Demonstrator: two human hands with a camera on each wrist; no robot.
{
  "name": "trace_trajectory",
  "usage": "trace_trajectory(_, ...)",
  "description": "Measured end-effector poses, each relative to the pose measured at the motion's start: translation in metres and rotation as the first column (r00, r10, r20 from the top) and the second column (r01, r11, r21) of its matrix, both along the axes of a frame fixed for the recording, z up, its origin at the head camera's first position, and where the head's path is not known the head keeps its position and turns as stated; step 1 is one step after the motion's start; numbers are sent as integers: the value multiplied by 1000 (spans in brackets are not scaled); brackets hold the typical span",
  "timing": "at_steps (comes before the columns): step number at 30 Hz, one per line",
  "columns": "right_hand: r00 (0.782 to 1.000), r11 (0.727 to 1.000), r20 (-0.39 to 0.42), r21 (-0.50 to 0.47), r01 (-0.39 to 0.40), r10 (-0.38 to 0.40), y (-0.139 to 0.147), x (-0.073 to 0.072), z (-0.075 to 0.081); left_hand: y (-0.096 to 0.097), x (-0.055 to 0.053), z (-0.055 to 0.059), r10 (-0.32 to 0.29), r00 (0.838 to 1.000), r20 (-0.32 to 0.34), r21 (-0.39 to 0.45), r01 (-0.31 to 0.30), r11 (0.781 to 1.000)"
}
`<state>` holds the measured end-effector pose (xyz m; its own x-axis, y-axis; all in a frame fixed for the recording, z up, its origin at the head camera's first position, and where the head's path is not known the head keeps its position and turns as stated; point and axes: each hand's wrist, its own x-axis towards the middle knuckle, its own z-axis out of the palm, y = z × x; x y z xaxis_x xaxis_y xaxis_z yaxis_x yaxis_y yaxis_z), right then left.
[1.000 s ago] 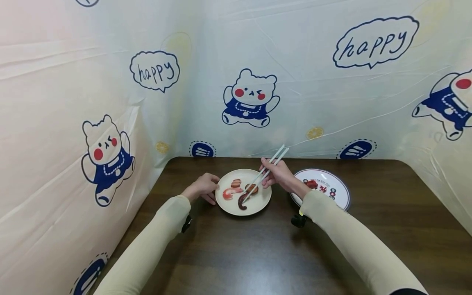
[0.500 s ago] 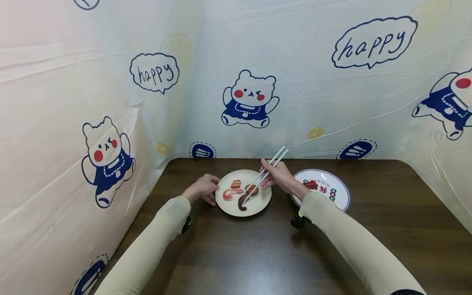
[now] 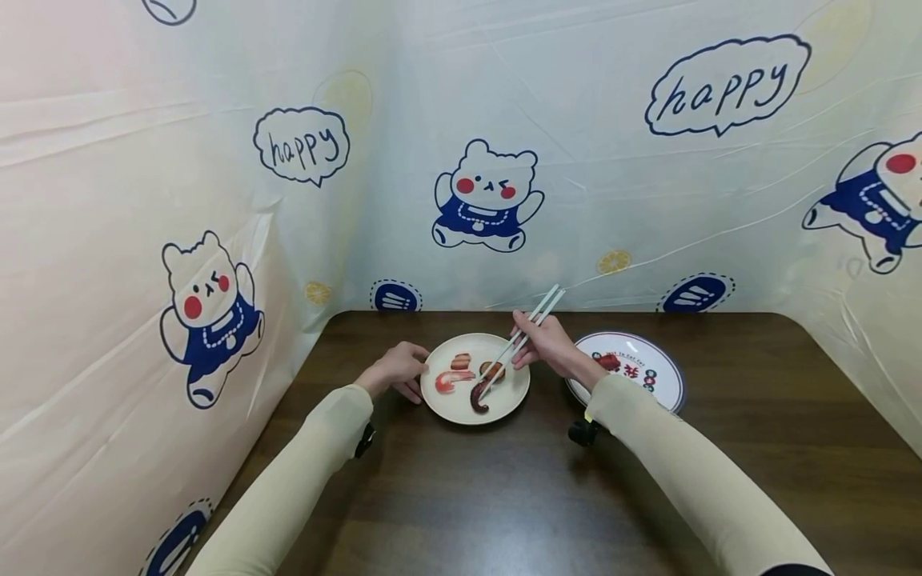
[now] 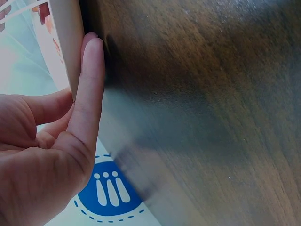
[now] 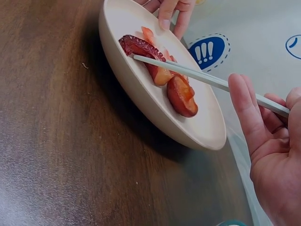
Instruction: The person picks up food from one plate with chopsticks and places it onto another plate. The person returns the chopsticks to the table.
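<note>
My left hand point(image 3: 396, 368) pinches the left rim of a cream plate point(image 3: 507, 400), thumb on the edge and fingers beneath, as the left wrist view shows. A pair of pale green chopsticks point(image 3: 535, 320) is held in my right hand point(image 3: 545, 342). Their tips meet a dark red octopus tentacle point(image 5: 137, 46) lying near the plate's front. Beside the tentacle are a pink shrimp point(image 3: 450, 382), a brown mushroom-like piece point(image 5: 181, 98) and a small striped piece of meat point(image 3: 461, 362).
To the right, partly behind my right forearm, is a white plate point(image 3: 668, 376) with a dark rim and printed pictures, bearing a red food piece point(image 3: 608, 362). Both plates stand on a brown wooden table point(image 3: 461, 496). A printed cloth point(image 3: 576, 104) hangs behind and at the sides.
The tentacle has shifted slightly to the right on the plate, with the chopstick tips at it. My left hand keeps its hold on the rim.
</note>
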<state>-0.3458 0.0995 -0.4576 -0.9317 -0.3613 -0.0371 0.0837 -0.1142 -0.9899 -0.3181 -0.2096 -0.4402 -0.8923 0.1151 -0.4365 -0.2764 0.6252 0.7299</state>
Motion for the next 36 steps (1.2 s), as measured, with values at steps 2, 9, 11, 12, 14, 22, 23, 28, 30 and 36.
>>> trace_trajectory(2,1000,1000,2,2,2,-2,2,-1,0,0,0,0,-1,1000,1,-5,1,1000)
trace_trajectory(9,1000,1000,10,-15,-7,7,10,-5,1,1,1,1,-2,1000,-5,0,2,1000)
trace_trajectory(11,1000,1000,15,-15,-8,9,12,-6,1,1,1,1,-3,1000,-5,-2,3,1000)
trace_trajectory(12,1000,1000,19,-17,-9,9,13,-6,1,1,0,1,-3,1000,-6,-5,3,1000)
trace_trajectory(14,1000,1000,27,-17,-11,11,14,-7,2,0,0,0,-3,1000,-4,-7,3,1000)
trace_trajectory(22,997,998,57,-52,-40,43,19,-11,7,1,0,2,-1,1000,-5,-7,1,1000)
trace_trajectory(23,997,997,57,-55,-47,50,20,-11,8,1,0,2,-1,1000,-7,-7,1,1000)
trace_trajectory(28,994,994,63,-62,-87,91,25,-12,14,1,0,1,3,1000,-5,-9,-3,1000)
trace_trajectory(30,992,992,71,-66,-103,108,26,-11,17,0,0,0,5,1000,-3,-6,-5,1000)
trace_trajectory(36,984,985,89,-85,-149,156,33,-12,25,-1,-1,-2,4,1000,-4,0,-4,1000)
